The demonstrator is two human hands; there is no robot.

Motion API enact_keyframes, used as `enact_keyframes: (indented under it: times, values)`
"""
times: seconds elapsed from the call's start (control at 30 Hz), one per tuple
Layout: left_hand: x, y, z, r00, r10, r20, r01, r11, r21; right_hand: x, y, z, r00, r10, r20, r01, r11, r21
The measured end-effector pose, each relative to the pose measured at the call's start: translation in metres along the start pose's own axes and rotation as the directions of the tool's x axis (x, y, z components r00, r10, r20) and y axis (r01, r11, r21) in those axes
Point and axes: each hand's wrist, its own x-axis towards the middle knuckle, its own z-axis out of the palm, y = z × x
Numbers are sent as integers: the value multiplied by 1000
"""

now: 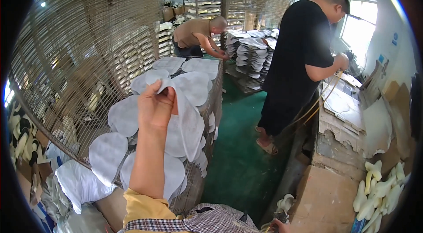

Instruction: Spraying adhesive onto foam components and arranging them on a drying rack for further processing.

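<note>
My left hand (155, 106) is raised over a wire rack, its fingers pinching the top of a grey-white flat piece (188, 125). The piece looks like cloth or felt and hangs down in a tapered shape. Beneath it, similar rounded pieces (109, 152) lie spread across the rack's wire shelf, some overlapping. At the bottom edge my right hand (280, 227) shows only in part, closed round a small object with a metallic part that I cannot make out. Close above that hand is a pale curved thing (286, 203).
A hinged stack of wire shelves (79, 43) rises at left. A co-worker in black (295, 52) stands at right by a bench (341, 105), near a yellow hose (324, 100). Another person (196, 32) bends at a far rack. Cream foam-like pieces (379, 193) lie lower right.
</note>
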Motion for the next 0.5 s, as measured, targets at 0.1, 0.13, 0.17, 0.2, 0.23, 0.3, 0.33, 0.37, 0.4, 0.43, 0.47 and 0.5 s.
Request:
enact_keyframes:
  times: [0.1,0.13,0.17,0.2,0.23,0.3,0.33,0.37,0.4,0.43,0.47,0.5]
  values:
    - [23,-4,12,996,90,-25,-90,996,20,36,-9,8,999,33,33,-30,996,-78]
    - [33,-5,14,994,111,19,-111,994,-3,52,-12,10,998,39,45,-34,994,-106]
    - [42,-7,19,992,127,17,-127,992,1,79,-4,7,997,38,60,-31,993,-113]
    - [51,-8,29,987,162,-8,-162,987,-6,117,11,-2,998,24,66,-19,997,-73]
    - [65,-19,38,983,179,-38,-179,984,0,138,14,-5,998,32,63,-30,999,-27]
    - [96,-24,36,986,168,-4,-168,986,-16,175,6,-11,995,44,95,-41,999,-35]
    - [106,-22,39,976,218,-11,-218,976,-1,191,-1,-7,992,43,118,-39,998,-43]
    - [118,-22,41,964,265,-17,-265,964,11,205,-7,-4,990,42,137,-35,998,-50]
    - [131,-15,40,957,287,-40,-287,958,0,219,-16,3,984,50,168,-39,997,-66]
    - [146,-9,38,950,308,-45,-308,951,7,233,-30,10,979,51,200,-36,996,-81]
    - [166,-3,33,950,303,-78,-303,953,-1,247,-43,18,972,53,228,-32,995,-95]
    - [184,-8,29,952,284,-110,-289,957,-24,263,-60,23,969,46,241,-20,994,-107]
